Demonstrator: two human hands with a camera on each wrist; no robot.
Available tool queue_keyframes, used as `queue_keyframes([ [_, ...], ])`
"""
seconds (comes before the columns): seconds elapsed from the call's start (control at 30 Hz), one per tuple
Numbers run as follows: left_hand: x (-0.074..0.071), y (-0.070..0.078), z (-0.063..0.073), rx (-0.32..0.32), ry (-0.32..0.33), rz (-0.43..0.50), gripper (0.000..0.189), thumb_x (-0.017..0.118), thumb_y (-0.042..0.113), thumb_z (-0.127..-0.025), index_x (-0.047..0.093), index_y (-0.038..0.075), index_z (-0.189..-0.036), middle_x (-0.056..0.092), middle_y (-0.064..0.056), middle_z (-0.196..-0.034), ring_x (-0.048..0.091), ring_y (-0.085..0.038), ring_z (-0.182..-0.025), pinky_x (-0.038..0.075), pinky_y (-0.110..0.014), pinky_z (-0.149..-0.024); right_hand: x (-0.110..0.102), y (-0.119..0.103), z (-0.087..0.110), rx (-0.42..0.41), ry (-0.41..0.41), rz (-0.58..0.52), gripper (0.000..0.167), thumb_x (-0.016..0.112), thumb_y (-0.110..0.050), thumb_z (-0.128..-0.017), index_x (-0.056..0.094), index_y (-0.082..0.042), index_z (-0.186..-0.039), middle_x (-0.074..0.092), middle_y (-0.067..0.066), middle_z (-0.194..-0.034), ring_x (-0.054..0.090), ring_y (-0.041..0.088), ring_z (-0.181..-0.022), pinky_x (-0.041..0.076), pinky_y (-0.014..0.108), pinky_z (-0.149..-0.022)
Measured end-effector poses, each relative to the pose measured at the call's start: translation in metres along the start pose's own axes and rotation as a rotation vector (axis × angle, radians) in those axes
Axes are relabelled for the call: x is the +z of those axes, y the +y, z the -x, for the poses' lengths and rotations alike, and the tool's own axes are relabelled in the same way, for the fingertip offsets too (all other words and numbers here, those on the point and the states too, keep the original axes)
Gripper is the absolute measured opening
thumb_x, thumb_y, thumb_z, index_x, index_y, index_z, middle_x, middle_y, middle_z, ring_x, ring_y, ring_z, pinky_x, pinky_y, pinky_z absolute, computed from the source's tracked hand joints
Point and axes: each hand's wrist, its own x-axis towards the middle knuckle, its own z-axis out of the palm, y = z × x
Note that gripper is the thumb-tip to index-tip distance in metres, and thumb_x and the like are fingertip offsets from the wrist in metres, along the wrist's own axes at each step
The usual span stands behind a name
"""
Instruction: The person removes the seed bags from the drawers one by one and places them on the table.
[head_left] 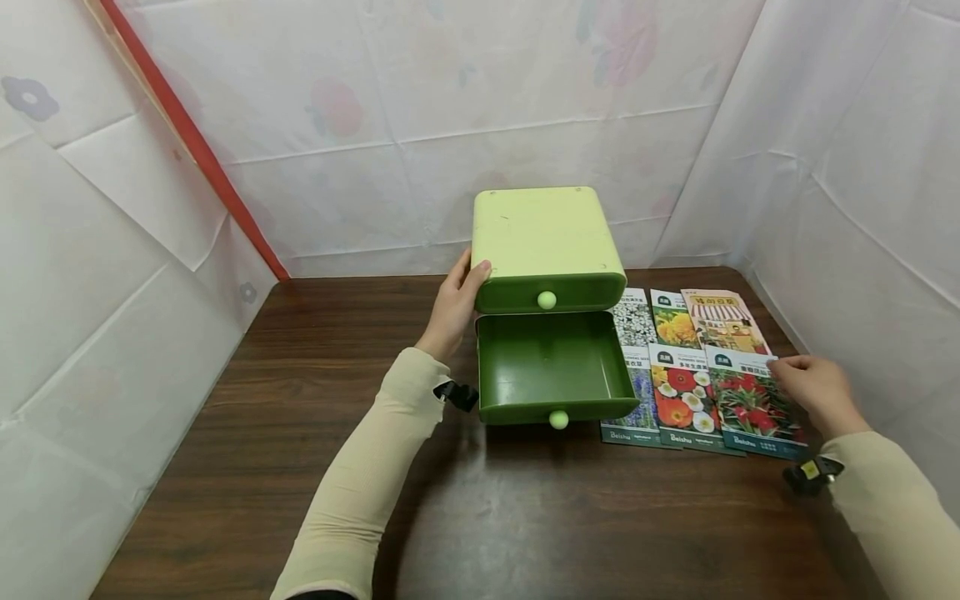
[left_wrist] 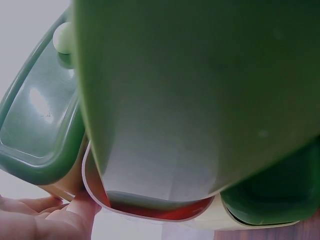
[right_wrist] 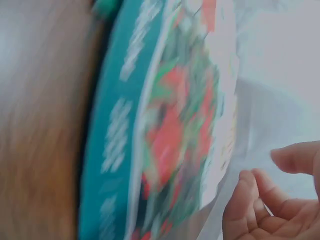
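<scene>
A light-green drawer box [head_left: 543,229] with dark-green drawers stands at the back of the table. Its top drawer [head_left: 510,293] is shut, while the drawer beneath [head_left: 555,358] is pulled out with nothing inside. Another green drawer front [left_wrist: 275,190] shows below in the left wrist view. My left hand [head_left: 453,304] rests against the box's upper left side, fingers extended and thumb at the front corner. At the right, my right hand [head_left: 817,390] is at the edge of a red-flower seed packet [head_left: 757,408]. In the blurred right wrist view, its thumb and fingers are apart.
Several more seed packets lie overlapping in two rows: red-and-white flowers [head_left: 684,404], purple flowers [head_left: 642,392], white flowers [head_left: 633,321], yellow flowers [head_left: 672,325] and an orange packet [head_left: 723,321]. White sheeting [head_left: 420,167] hangs behind and on both sides of the brown table [head_left: 315,400].
</scene>
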Motion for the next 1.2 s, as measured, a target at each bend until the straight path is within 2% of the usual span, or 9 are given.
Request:
queue_keyframes([
  [0.1,0.0,0.0,0.0,-0.004,0.004,0.006,0.066,0.047,0.04,-0.103,0.014,0.027,-0.159,0.025,-0.001,-0.162,0.047,-0.028,-0.133,0.047,-0.05,-0.103,0.008,-0.018,0.005,-0.058,-0.001,-0.092,0.064,0.038,-0.042,-0.101,0.047,0.011,-0.136,0.056,0.03,-0.123,0.063,0.013,-0.083,0.056,0.028,-0.066],
  [0.27,0.0,-0.005,-0.002,0.007,0.013,0.019,0.067,0.05,0.047,-0.1,0.017,0.034,-0.157,0.027,0.005,-0.16,0.048,-0.025,-0.132,0.048,-0.049,-0.103,0.021,-0.049,0.021,-0.179,-0.03,-0.15,0.068,0.035,-0.051,-0.102,0.047,0.005,-0.138,0.053,0.03,-0.132,0.064,0.017,-0.095,0.057,0.036,-0.076],
  [0.33,0.0,-0.007,-0.003,0.015,0.015,0.018,0.067,0.05,0.049,-0.099,0.018,0.036,-0.156,0.028,0.006,-0.16,0.049,-0.024,-0.132,0.047,-0.049,-0.103,0.023,-0.061,0.029,-0.225,-0.055,-0.171,0.068,0.037,-0.055,-0.101,0.049,0.002,-0.136,0.055,0.027,-0.131,0.063,0.011,-0.093,0.057,0.034,-0.076],
  [0.4,0.0,-0.008,-0.003,0.022,0.018,0.014,0.066,0.051,0.05,-0.099,0.019,0.037,-0.156,0.028,0.007,-0.16,0.049,-0.023,-0.132,0.047,-0.049,-0.103,0.026,-0.073,0.038,-0.27,-0.072,-0.198,0.065,0.041,-0.055,-0.1,0.052,0.001,-0.132,0.061,0.02,-0.122,0.063,0.004,-0.088,0.058,0.029,-0.074],
  [0.47,0.0,-0.009,-0.003,0.026,0.019,0.008,0.067,0.051,0.051,-0.099,0.019,0.037,-0.156,0.027,0.008,-0.16,0.048,-0.023,-0.133,0.047,-0.049,-0.103,0.028,-0.084,0.046,-0.316,-0.082,-0.219,0.062,0.045,-0.055,-0.099,0.054,0.0,-0.128,0.065,0.006,-0.111,0.062,-0.003,-0.083,0.057,0.024,-0.071],
  [0.6,-0.001,-0.009,-0.003,0.023,0.013,0.011,0.067,0.05,0.049,-0.1,0.017,0.036,-0.156,0.024,0.007,-0.161,0.046,-0.023,-0.135,0.046,-0.05,-0.104,0.033,-0.102,0.062,-0.414,-0.106,-0.234,0.053,0.047,-0.046,-0.102,0.057,0.002,-0.121,0.062,-0.013,-0.091,0.062,-0.001,-0.08,0.056,0.022,-0.069],
  [0.9,-0.002,-0.005,-0.003,-0.03,0.013,0.004,0.068,0.05,0.044,-0.101,0.015,0.03,-0.158,0.023,0.004,-0.162,0.045,-0.023,-0.136,0.045,-0.048,-0.106,0.044,-0.132,0.099,-0.557,-0.239,-0.255,0.039,0.049,-0.038,-0.103,0.061,-0.002,-0.111,0.065,-0.002,-0.091,0.065,0.009,-0.08,0.058,0.03,-0.068],
  [1.03,-0.002,-0.005,-0.003,-0.018,0.006,0.016,0.068,0.05,0.046,-0.101,0.015,0.032,-0.158,0.024,0.005,-0.162,0.046,-0.024,-0.135,0.046,-0.049,-0.105,0.05,-0.14,0.111,-0.617,-0.317,-0.297,0.037,0.051,-0.034,-0.103,0.062,0.001,-0.108,0.067,0.002,-0.09,0.067,0.015,-0.081,0.059,0.032,-0.069],
  [1.2,-0.001,-0.007,-0.002,0.012,0.01,0.013,0.068,0.05,0.05,-0.099,0.016,0.036,-0.157,0.023,0.008,-0.162,0.045,-0.023,-0.136,0.046,-0.05,-0.105,0.058,-0.146,0.123,-0.67,-0.444,-0.345,0.036,0.051,-0.027,-0.104,0.063,0.006,-0.108,0.071,0.015,-0.095,0.07,0.021,-0.084,0.06,0.035,-0.071],
])
